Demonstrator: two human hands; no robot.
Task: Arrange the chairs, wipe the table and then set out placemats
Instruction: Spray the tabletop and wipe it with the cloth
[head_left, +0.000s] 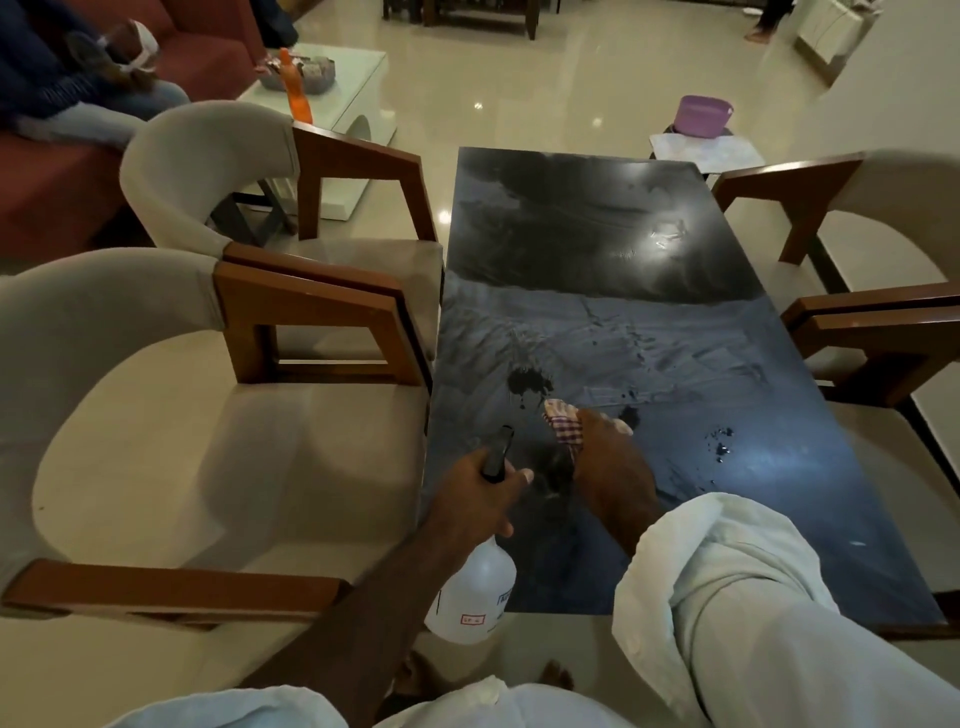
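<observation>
A long black table (597, 234) runs away from me, its top streaked with wet smears and dark drops. My right hand (608, 462) presses a checked cloth (563, 423) flat on the near part of the top. My left hand (478, 499) grips the black trigger head of a white spray bottle (472, 597), held at the table's near left corner. Two beige chairs with wooden arms stand along the left side, one near (182, 441) and one far (249, 176). Two more chairs (883, 322) line the right side.
A white coffee table (332, 93) with an orange bottle (296, 85) and a bowl stands at the back left. A person sits on a red sofa (41, 197) far left. A purple tub (704, 115) rests on a small stand beyond the table's far end.
</observation>
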